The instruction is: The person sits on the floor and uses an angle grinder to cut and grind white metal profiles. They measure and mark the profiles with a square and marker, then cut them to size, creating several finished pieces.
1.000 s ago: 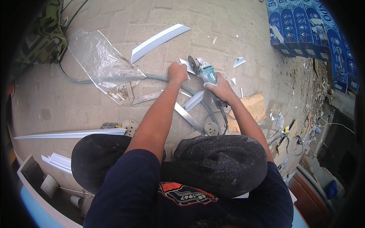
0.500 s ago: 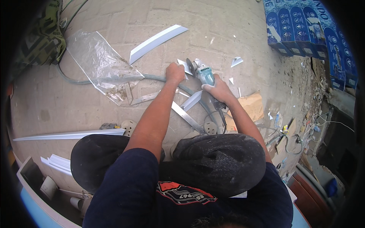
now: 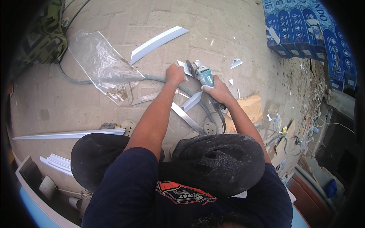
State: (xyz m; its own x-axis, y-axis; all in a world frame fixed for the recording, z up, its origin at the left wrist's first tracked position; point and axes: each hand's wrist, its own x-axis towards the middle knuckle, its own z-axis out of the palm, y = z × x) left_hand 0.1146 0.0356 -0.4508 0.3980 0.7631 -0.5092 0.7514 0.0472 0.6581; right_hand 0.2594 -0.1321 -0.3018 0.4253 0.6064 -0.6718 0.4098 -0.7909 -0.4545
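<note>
My right hand (image 3: 218,90) is wrapped round the body of a teal angle grinder (image 3: 205,77). The grinder's dark disc (image 3: 189,67) stands on edge, facing a short white trim piece (image 3: 184,67). My left hand (image 3: 175,73) is closed on that piece, just left of the disc. Whether the disc touches the piece I cannot tell. Between my forearms lie another short white angled trim piece (image 3: 192,101) and a flat metal strip (image 3: 187,117). A longer white trim length (image 3: 157,42) rests on the floor beyond my left hand.
A clear plastic sheet (image 3: 99,62) and a grey-green hose (image 3: 154,78) lie to the left. Brown cardboard (image 3: 249,109) is beside my right forearm. White offcuts (image 3: 236,63) dot the floor. Blue boxes (image 3: 294,30) stand far right. Long white trim (image 3: 68,134) lies near my left knee.
</note>
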